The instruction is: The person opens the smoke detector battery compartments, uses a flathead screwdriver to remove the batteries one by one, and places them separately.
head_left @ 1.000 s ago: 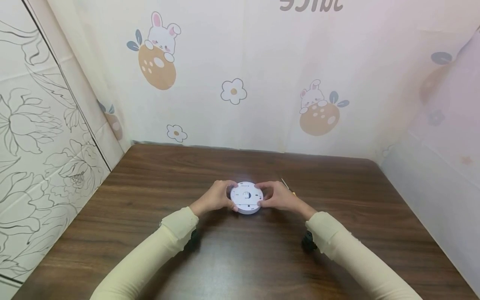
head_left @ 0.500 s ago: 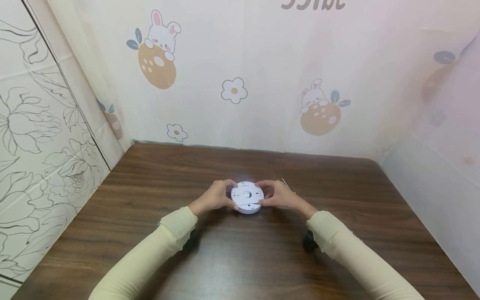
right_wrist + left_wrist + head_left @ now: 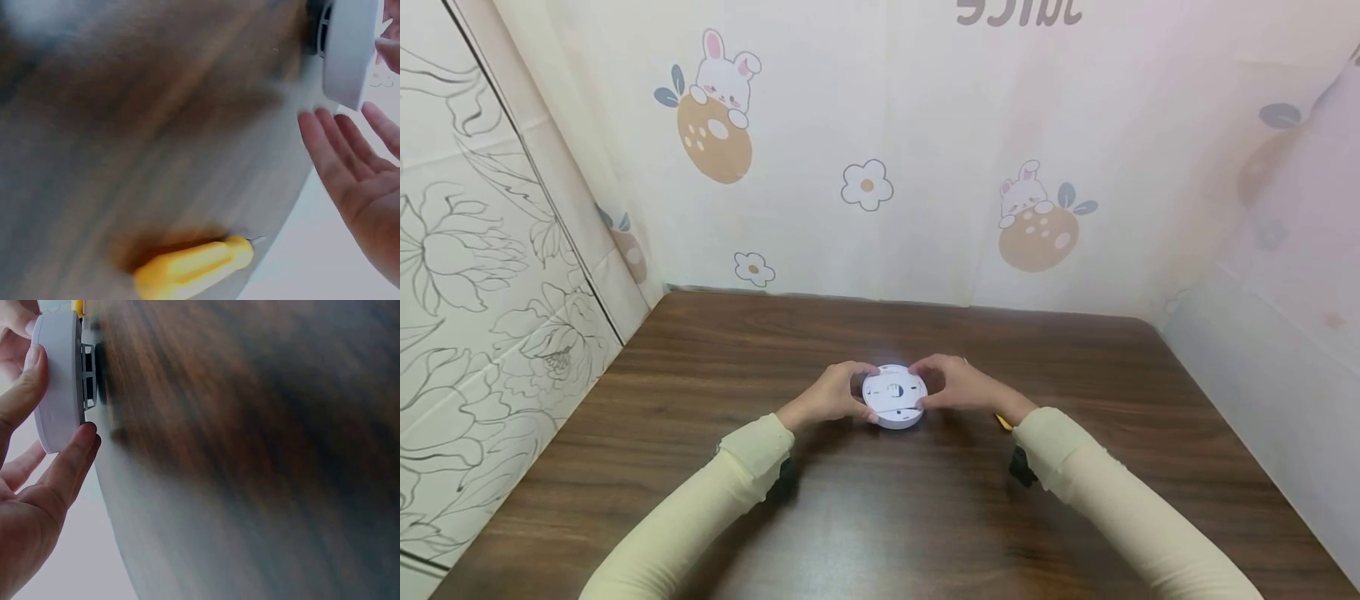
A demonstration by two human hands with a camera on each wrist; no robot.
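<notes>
A round white smoke detector (image 3: 893,398) is held between both hands near the middle of the table, its flat slotted back facing up. In the left wrist view, the vented part (image 3: 89,376) on its underside points toward the tabletop. My left hand (image 3: 835,393) grips the left rim, thumb on the near side and fingers beneath and behind. My right hand (image 3: 958,385) pinches the right rim between thumb and forefinger. Its other fingers (image 3: 331,150) stretch out below the rim in the right wrist view. Under my right wrist lies a screwdriver with a yellow handle (image 3: 194,269).
The dark brown wooden table (image 3: 880,508) reaches back to a patterned curtain (image 3: 868,100). A floral-printed panel (image 3: 497,275) stands along the left side, and pale cloth (image 3: 1262,358) hangs at the right. Dark wrist cameras sit under both cuffs.
The smoke detector has turned slightly in my hands. My right wrist has shifted, so it now covers the screwdriver's shaft and uncovers the end of its yellow handle. My left hand keeps its grip.
</notes>
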